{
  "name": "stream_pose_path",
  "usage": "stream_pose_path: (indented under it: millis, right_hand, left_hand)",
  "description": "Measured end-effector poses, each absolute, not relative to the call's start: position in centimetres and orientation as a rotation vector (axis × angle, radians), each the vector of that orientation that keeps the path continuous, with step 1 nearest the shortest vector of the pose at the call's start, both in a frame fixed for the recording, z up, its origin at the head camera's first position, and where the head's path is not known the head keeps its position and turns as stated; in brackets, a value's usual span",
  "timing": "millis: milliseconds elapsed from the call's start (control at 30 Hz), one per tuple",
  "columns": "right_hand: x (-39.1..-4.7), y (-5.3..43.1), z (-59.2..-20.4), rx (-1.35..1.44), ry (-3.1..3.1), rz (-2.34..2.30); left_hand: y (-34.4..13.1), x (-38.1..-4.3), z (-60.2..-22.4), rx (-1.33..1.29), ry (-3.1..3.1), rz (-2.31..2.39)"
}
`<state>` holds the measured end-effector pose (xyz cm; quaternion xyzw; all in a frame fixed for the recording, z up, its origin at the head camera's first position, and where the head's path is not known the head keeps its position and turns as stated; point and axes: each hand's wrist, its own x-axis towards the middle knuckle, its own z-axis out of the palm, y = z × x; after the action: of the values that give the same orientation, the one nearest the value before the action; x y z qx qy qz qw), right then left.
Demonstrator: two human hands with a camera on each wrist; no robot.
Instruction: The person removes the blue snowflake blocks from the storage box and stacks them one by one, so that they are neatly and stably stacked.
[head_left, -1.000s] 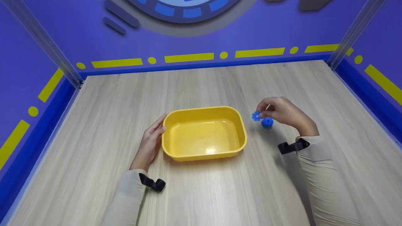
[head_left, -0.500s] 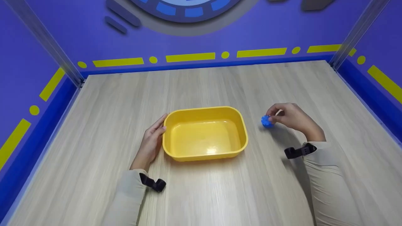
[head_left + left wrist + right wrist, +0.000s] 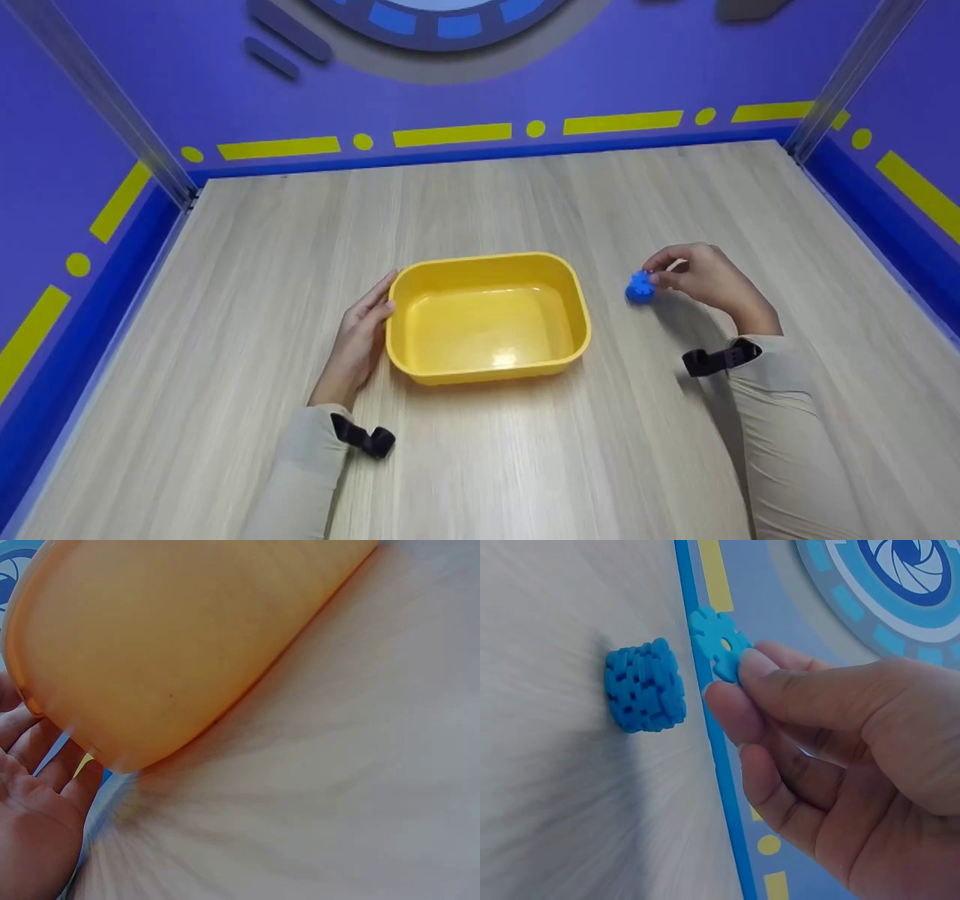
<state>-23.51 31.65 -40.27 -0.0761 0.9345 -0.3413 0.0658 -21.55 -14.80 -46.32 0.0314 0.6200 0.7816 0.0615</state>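
Note:
My right hand (image 3: 709, 277) pinches a flat blue snowflake-shaped disc (image 3: 711, 636) between thumb and forefinger; it has notched edges and a small central hole. Close by stands a short stack of similar blue discs (image 3: 643, 687) on the table. The right wrist view shows the held disc apart from the stack, while from the head the disc covers part of it. Left of that, a yellow rectangular bin (image 3: 487, 330) sits with nothing inside. My left hand (image 3: 356, 341) rests against the bin's left end, fingers along the outer wall and thumb at the rim.
The pale wood-grain table (image 3: 480, 465) extends around the bin on all sides. Purple-blue panels with yellow markings (image 3: 453, 135) border it at the back and both sides. A black wrist camera (image 3: 364, 436) sits at the left cuff, another (image 3: 720, 358) at the right.
My right hand has moved right and slightly nearer with the disc, from left of the stack to just over it in the head view. The left hand and bin stay put.

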Motion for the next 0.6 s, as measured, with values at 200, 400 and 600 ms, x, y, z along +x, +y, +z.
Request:
stream_pose_path:
  millis: [200, 400, 600]
  right_hand:
    - [-23.68, 32.0, -40.75, -0.237, 2.822, -1.025]
    - [-23.68, 32.23, -40.89, -0.236, 2.828, -1.026]
    - [-23.64, 32.43, -40.9, -0.257, 2.855, -0.992]
  left_hand:
    - [-14.82, -21.45, -46.31, 0.094, 1.896, 2.346]
    - [-14.87, -21.5, -46.44, 0.089, 1.88, 2.359]
    - [-14.96, -21.67, -46.5, 0.092, 1.893, 2.346]
